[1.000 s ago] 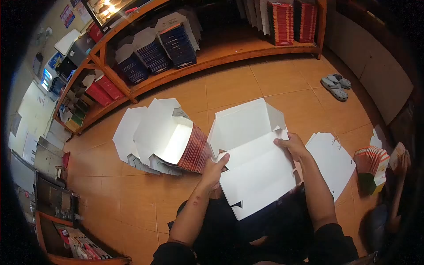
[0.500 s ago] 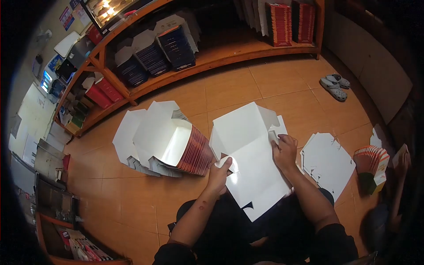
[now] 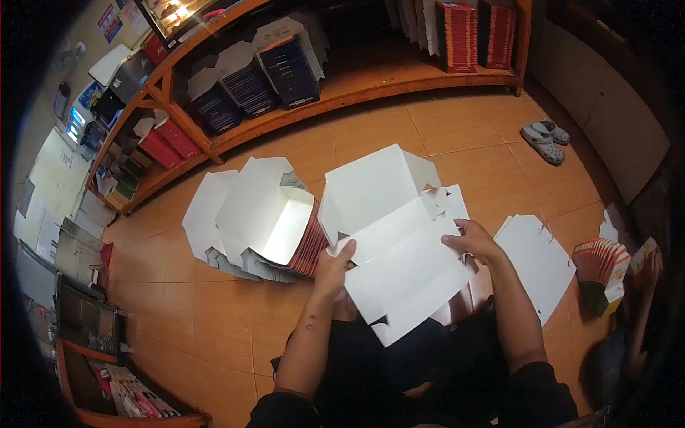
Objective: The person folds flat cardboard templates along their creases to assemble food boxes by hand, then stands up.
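Observation:
A partly folded white cardboard box (image 3: 399, 250) is held over my lap, its far wall and corner flaps raised and its near part flat. My left hand (image 3: 334, 272) grips the left edge, thumb on the white inner face. At the right edge, my right hand (image 3: 472, 241) pinches the card between thumb and fingers, below the bent corner flap. Left of the box stands a nested stack of folded boxes (image 3: 303, 239) with red printed sides and white lids open. To the right, flat white box blanks (image 3: 539, 264) lie on the floor.
Shelves (image 3: 357, 98) along the back hold stacks of blue boxes (image 3: 289, 71) and red boxes (image 3: 457, 39). Grey clogs (image 3: 544, 143) sit on the tiled floor. At far right, another person's hand (image 3: 648, 260) is beside a stack of orange-striped cartons (image 3: 599, 260).
The box has shifted left and slightly away from me, with both hands holding it. My right hand has moved from the corner flap down to the right edge.

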### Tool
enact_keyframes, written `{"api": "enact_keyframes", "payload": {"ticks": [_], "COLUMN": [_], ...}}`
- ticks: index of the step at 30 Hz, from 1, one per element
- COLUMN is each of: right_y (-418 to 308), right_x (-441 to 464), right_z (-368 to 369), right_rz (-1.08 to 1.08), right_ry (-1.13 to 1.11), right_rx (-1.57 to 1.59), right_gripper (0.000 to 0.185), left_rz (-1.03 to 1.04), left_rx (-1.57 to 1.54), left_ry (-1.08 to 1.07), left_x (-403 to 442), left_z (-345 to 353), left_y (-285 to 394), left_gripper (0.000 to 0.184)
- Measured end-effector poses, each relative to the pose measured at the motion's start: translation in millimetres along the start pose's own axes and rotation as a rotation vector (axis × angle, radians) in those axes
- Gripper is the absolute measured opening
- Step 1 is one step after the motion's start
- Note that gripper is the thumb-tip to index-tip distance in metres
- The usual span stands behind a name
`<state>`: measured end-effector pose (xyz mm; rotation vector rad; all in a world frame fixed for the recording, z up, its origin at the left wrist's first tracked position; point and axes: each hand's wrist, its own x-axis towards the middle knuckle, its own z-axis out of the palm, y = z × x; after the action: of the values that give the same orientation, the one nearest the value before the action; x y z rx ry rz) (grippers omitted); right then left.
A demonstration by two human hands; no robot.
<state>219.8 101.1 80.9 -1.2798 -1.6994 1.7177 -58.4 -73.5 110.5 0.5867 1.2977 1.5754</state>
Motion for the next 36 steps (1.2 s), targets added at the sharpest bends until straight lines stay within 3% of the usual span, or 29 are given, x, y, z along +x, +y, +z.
{"api": "enact_keyframes", "payload": {"ticks": [1, 2, 9, 12, 18, 21, 23, 27, 29, 31, 36], "right_y": [0, -2, 10, 10, 2, 6, 39, 26, 26, 37, 30], "right_x": [-1, -3, -1, -3, -14, -17, 0, -21, -23, -18, -21], "right_z": [-6, -9, -1, 6, 20, 29, 43, 84, 92, 102, 106], "right_rz": [0.096, 0.18, 0.102, 0.152, 0.047, 0.031, -0.247, -0.27, -0.194, -0.496, -0.394], "right_ry": [-0.222, -0.3, -0.395, -0.374, -0.221, -0.093, 0.152, 0.527, 0.495, 0.691, 0.618], "right_rx": [0.092, 0.219, 0.368, 0.233, 0.1, -0.166, -0.391, -0.375, -0.351, -0.378, -0.477], "right_gripper": [0.068, 0.071, 0.062, 0.06, 0.046, 0.039, 0.036, 0.03, 0.034, 0.041, 0.049], "left_rz": [-0.026, -0.003, 0.031, 0.063, 0.095, 0.099, 0.114, 0.079, 0.044, 0.017, 0.025], "left_rx": [0.005, -0.034, 0.065, 0.135, 0.163, 0.244, 0.233, 0.072, 0.075, -0.059, -0.133], "left_ry": [-0.026, -0.025, -0.053, -0.035, 0.008, 0.029, 0.065, 0.069, 0.084, 0.118, 0.072], "left_x": [0, 0, -2, 0, -5, 0, 1, -3, -7, -16, -16], "left_z": [-2, -2, -11, -14, -4, -5, -2, 11, 21, 38, 35], "left_y": [3, 4, 11, 11, 10, -2, -8, -17, -21, -20, -19], "left_gripper": [0.032, 0.033, 0.036, 0.037, 0.036, 0.036, 0.034, 0.029, 0.028, 0.03, 0.032]}}
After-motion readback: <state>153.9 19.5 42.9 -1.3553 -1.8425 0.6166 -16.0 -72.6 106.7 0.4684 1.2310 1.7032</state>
